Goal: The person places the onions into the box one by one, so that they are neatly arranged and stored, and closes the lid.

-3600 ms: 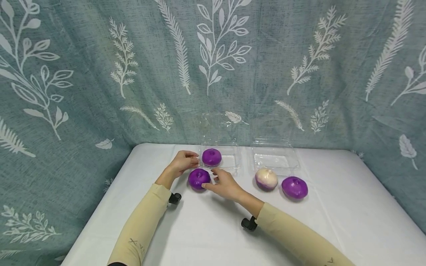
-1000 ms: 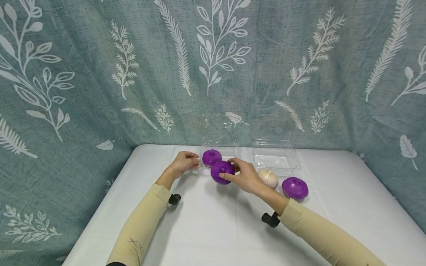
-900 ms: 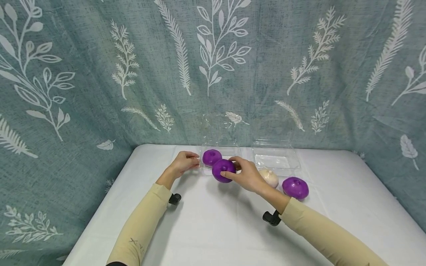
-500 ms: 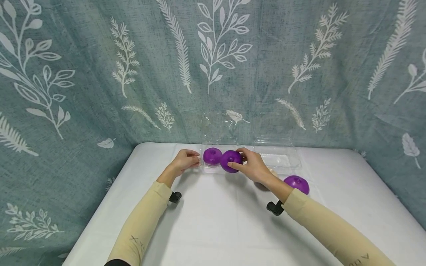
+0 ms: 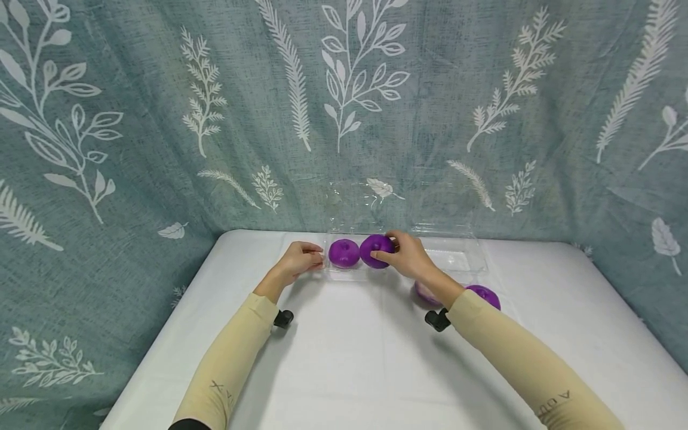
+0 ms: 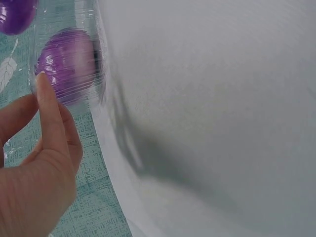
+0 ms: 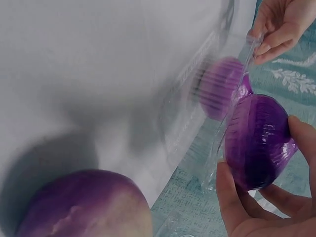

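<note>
My right hand grips a glossy purple onion, thumb on the near side and fingers behind. The onion is at the right part of a clear plastic clamshell box, overlapping its rim in the right wrist view. Another purple onion sits inside the box at the left; through the clear wall this onion shows in the left wrist view. My left hand pinches the box's left edge between thumb and fingers, the fingertips at the rim. The box's lid stands up open behind.
A second clear clamshell box stands open to the right, holding nothing. In front of it lie a white-and-purple onion and another purple onion, both partly hidden by my right arm. A patterned curtain hangs behind the white table.
My right hand has taken the purple onion from the table in front of the left box, lifted it rightward and away from me to the box's right part. The left hand has stayed put.
</note>
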`<state>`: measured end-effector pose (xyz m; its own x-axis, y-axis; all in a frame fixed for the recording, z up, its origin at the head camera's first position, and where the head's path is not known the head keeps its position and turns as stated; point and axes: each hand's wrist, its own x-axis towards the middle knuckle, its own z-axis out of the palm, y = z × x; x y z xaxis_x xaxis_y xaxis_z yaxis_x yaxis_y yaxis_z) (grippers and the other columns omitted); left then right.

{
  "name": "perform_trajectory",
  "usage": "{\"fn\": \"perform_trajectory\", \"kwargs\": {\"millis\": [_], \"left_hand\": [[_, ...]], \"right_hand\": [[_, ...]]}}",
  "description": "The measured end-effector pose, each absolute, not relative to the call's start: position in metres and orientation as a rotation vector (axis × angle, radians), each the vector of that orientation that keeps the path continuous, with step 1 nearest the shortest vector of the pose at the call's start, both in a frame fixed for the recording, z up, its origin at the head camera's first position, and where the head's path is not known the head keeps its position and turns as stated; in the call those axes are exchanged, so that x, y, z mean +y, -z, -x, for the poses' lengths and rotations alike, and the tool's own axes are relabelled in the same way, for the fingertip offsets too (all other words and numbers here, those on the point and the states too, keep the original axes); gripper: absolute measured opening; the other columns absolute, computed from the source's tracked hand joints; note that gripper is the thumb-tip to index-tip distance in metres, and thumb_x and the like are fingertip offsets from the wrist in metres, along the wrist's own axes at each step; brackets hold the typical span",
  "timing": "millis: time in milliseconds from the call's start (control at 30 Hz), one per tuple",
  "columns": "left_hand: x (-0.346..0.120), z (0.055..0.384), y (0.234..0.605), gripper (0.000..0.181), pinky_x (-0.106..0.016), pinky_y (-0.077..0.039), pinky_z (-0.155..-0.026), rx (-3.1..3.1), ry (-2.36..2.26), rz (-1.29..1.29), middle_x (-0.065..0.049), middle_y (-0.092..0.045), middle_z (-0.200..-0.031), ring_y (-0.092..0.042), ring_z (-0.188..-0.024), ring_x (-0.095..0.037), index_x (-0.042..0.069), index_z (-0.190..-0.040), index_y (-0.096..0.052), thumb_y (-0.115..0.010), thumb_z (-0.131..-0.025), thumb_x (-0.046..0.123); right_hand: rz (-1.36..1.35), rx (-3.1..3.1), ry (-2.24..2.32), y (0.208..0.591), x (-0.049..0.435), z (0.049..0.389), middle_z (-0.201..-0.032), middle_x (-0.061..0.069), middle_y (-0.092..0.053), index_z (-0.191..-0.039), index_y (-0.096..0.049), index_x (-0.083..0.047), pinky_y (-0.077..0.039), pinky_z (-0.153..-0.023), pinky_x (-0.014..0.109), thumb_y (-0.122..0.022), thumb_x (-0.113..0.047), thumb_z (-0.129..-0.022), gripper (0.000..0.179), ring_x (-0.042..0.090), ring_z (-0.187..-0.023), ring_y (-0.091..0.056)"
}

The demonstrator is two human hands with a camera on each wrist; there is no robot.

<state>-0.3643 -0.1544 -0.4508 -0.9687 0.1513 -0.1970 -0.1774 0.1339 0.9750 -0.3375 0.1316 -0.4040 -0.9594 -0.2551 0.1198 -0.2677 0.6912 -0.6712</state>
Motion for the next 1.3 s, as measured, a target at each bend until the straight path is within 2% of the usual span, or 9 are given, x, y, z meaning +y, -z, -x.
{"fn": "perform_trajectory", "kwargs": {"millis": [200, 433, 700, 833, 933, 1100, 1233, 1300], "left_hand": [[-0.155, 0.364, 0.451, 0.039, -0.028, -0.061, -0.088, 2.152, -1.922, 0.012, -0.023, -0.057, -0.123, -0.063, -0.115, -0.038, -0.014, -0.137, -0.053, -0.058, -0.1, -0.004], [-0.156, 0.365, 0.452, 0.037, -0.026, -0.061, -0.085, 2.147, -1.926, 0.031, -0.024, -0.057, -0.125, -0.063, -0.116, -0.038, -0.013, -0.136, -0.055, -0.058, -0.1, -0.004], [-0.155, 0.363, 0.451, 0.038, -0.026, -0.061, -0.083, 2.165, -1.918, 0.022, -0.021, -0.059, -0.118, -0.067, -0.104, -0.03, -0.014, -0.135, -0.055, -0.059, -0.1, -0.003], [-0.156, 0.364, 0.45, 0.036, -0.027, -0.061, -0.085, 2.176, -1.919, 0.012, -0.021, -0.059, -0.117, -0.067, -0.103, -0.029, -0.014, -0.134, -0.056, -0.058, -0.099, -0.003], [-0.156, 0.364, 0.449, 0.037, -0.028, -0.061, -0.087, 2.173, -1.918, 0.009, -0.021, -0.059, -0.119, -0.067, -0.104, -0.029, -0.013, -0.135, -0.056, -0.058, -0.099, -0.003], [-0.156, 0.365, 0.448, 0.037, -0.028, -0.061, -0.087, 2.174, -1.916, 0.014, -0.022, -0.058, -0.12, -0.067, -0.104, -0.029, -0.012, -0.135, -0.056, -0.059, -0.099, -0.003], [-0.156, 0.364, 0.449, 0.036, -0.029, -0.061, -0.087, 2.172, -1.922, 0.023, -0.021, -0.059, -0.119, -0.067, -0.105, -0.03, -0.012, -0.134, -0.056, -0.058, -0.099, -0.003], [-0.156, 0.362, 0.45, 0.036, -0.029, -0.061, -0.087, 2.167, -1.925, 0.029, -0.021, -0.059, -0.118, -0.067, -0.106, -0.031, -0.013, -0.134, -0.056, -0.058, -0.099, -0.003]], "right_hand": [[-0.442, -2.898, -1.067, 0.408, 0.127, 0.348, -0.122, 0.025, -0.068, -0.136, -0.056, 0.005, -0.056, -0.097, 0.048, -0.075, -0.036, -0.093, 0.063, 0.037, -0.111, -0.066], [-0.464, -2.91, -0.972, 0.413, 0.115, 0.356, -0.125, 0.025, -0.066, -0.132, -0.057, 0.008, -0.056, -0.099, 0.047, -0.08, -0.03, -0.09, 0.061, 0.039, -0.113, -0.065], [-0.47, -2.887, -0.808, 0.423, 0.109, 0.363, -0.112, 0.024, -0.07, -0.121, -0.063, 0.007, -0.056, -0.095, 0.048, -0.084, -0.029, -0.086, 0.054, 0.039, -0.105, -0.067], [-0.481, -2.895, -0.748, 0.428, 0.108, 0.368, -0.101, 0.02, -0.072, -0.107, -0.067, 0.004, -0.056, -0.089, 0.047, -0.084, -0.031, -0.085, 0.045, 0.037, -0.097, -0.066], [-0.51, -2.911, -0.7, 0.429, 0.108, 0.371, -0.097, 0.018, -0.071, -0.1, -0.068, 0.004, -0.05, -0.093, 0.046, -0.084, -0.032, -0.085, 0.042, 0.035, -0.095, -0.064], [-0.547, -2.924, -0.654, 0.43, 0.107, 0.372, -0.103, 0.02, -0.071, -0.104, -0.068, 0.008, -0.04, -0.102, 0.048, -0.082, -0.031, -0.087, 0.045, 0.036, -0.101, -0.061], [-0.55, -2.938, -0.67, 0.429, 0.106, 0.37, -0.106, 0.023, -0.069, -0.108, -0.068, 0.01, -0.042, -0.102, 0.049, -0.082, -0.031, -0.088, 0.048, 0.039, -0.107, -0.057], [-0.551, -2.958, -0.687, 0.429, 0.107, 0.368, -0.115, 0.026, -0.067, -0.117, -0.065, 0.012, -0.042, -0.106, 0.05, -0.081, -0.033, -0.089, 0.055, 0.042, -0.114, -0.054]]}}
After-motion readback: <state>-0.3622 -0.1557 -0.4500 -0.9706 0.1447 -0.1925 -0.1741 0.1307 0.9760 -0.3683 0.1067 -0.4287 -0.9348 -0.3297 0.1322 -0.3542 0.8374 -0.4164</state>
